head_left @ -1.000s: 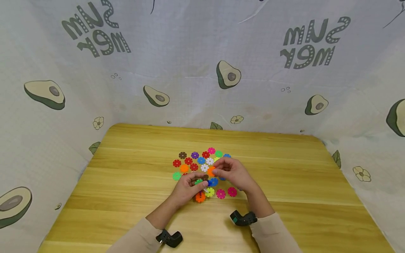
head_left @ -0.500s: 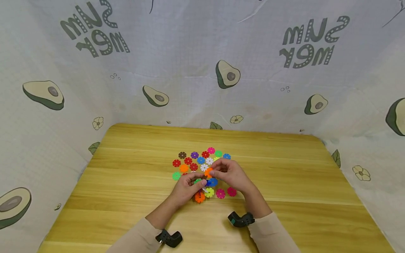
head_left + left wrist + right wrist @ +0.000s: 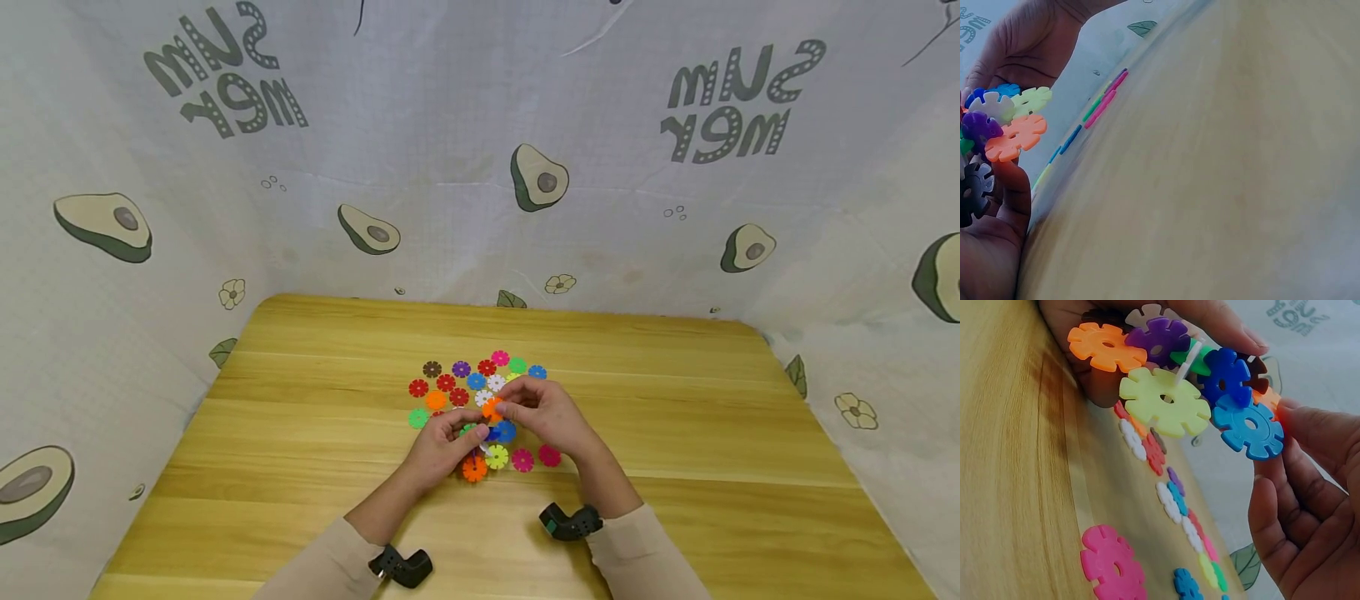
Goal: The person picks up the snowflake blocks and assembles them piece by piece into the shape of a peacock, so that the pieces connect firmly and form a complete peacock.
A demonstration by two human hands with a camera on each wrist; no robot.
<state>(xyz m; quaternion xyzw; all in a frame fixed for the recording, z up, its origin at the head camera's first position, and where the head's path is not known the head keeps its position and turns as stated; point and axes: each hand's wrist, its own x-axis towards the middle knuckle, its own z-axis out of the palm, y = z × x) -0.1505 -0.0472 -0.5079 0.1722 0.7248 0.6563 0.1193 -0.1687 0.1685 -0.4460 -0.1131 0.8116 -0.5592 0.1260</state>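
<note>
Wrist cameras (image 3: 401, 567): black, one per forearm, nearer the viewer than the cluster.
Left hand (image 3: 442, 450): left of the cluster; thumb and fingers curled round it in a grip.
Disc cluster (image 3: 1169, 381): notched, flower-shaped plastic discs joined at angles, held off the wood-grained counter (image 3: 712, 417); purple, lime-yellow and two blue members show clearly.
Right hand (image 3: 551, 417): right of the cluster; fingers narrowed, pinching one disc.
Held orange disc (image 3: 491, 408): at the cluster's far right, near a brown disc (image 3: 1259, 370); whether the notches have engaged cannot be told.
Notch joint: the step in hand appears to be adding this disc; the next move calls for aligning notch with notch, then pressing while the left hand braces.
Pink discs (image 3: 522, 460): two, flat, just right of the cluster.
Loose discs (image 3: 446, 382): red, white, purple and others, flat beyond the cluster.
Avocado-print cloth (image 3: 450, 125): backdrop, well beyond the cluster.
</note>
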